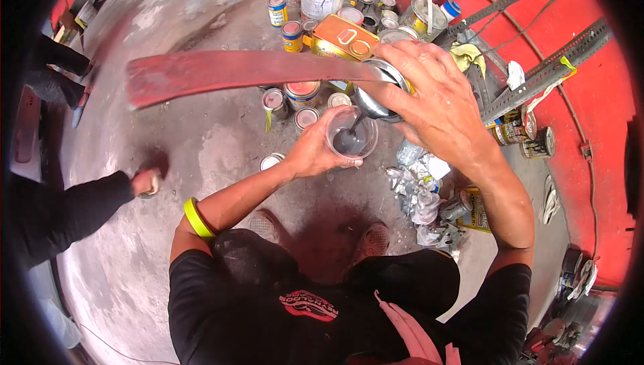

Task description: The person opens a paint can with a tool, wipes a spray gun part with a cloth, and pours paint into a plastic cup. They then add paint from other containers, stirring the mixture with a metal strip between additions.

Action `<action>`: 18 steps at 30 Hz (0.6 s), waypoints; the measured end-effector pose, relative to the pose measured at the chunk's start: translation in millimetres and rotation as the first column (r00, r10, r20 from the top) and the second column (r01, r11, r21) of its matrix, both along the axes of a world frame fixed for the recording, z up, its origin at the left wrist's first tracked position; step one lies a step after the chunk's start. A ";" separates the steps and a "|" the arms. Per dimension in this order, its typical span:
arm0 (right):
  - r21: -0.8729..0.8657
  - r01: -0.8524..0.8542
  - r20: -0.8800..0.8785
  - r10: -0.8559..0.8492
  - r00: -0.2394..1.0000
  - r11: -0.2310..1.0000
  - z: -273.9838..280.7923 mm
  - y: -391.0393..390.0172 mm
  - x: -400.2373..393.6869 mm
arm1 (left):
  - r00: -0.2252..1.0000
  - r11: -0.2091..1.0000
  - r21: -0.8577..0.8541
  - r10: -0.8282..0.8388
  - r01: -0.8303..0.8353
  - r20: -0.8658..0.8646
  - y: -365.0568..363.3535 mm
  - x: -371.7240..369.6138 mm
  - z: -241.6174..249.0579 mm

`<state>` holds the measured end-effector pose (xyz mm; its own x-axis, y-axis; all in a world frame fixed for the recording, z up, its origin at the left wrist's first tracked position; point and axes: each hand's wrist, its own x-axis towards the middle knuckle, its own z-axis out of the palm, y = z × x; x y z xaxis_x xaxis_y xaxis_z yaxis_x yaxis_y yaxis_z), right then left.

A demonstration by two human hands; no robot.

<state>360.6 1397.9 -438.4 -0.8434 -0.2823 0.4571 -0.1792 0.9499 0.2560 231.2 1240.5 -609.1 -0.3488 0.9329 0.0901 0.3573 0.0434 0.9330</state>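
My left hand is wrapped round a clear plastic cup with dark grey liquid in it. Above and to the right, my right hand grips an open paint can, tilted over the cup. A dark stream runs from the can's rim into the cup. A long flat reddish stick extends left from the can, by the fingers of my right hand; how it is held is hidden.
Many paint cans, including a large white one and a yellow rectangular tin, stand ahead. Crumpled waste lies right of my feet. Perforated metal strips lean at the red wall. Other people's dark-clothed limbs show at left.
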 end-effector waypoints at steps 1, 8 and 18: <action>-0.008 -0.003 -0.006 0.003 1.000 1.000 2.0 -1.6 -0.1 | 1.000 1.000 -0.001 -0.002 0.002 0.000 0.4 0.8 -1.5; -0.028 0.003 -0.031 -0.004 1.000 1.000 15.4 -6.5 1.5 | 1.000 0.999 0.042 0.000 -0.001 0.017 4.6 -0.9 -11.9; -0.084 -0.020 -0.037 0.017 0.999 0.996 21.6 -10.1 2.2 | 1.000 1.000 0.002 -0.008 0.008 -0.022 5.2 -4.0 -6.8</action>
<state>362.8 1387.8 -416.8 -0.8208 -0.2567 0.5103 -0.1888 0.9650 0.1817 227.2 1245.7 -615.9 -0.3396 0.9353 0.0995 0.3782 0.0389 0.9249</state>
